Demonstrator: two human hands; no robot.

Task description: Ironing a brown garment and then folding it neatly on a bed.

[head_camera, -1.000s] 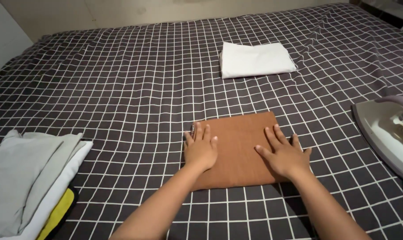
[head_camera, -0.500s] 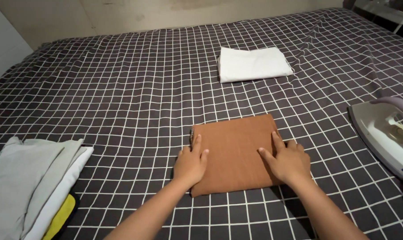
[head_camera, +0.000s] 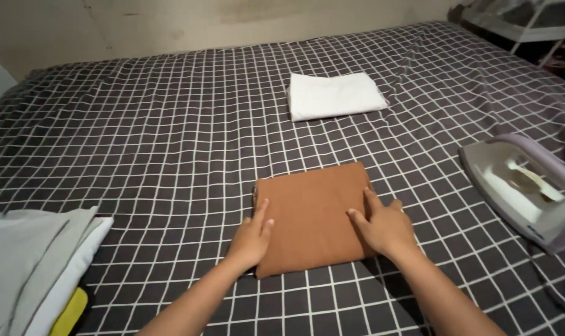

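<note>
— Both hands slid back to the near edge of the brown cloth (head_camera: 310,214).
— Left hand (head_camera: 252,239) at eight o'clock, right hand (head_camera: 385,227) at four, flat and open, holding nothing. It lies folded mid-bed.

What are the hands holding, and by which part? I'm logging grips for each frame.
Nothing is gripped. The left hand lies at the left edge of the brown cloth, and the right hand lies open on its right edge.

No packages, labels, signs or screens
</note>
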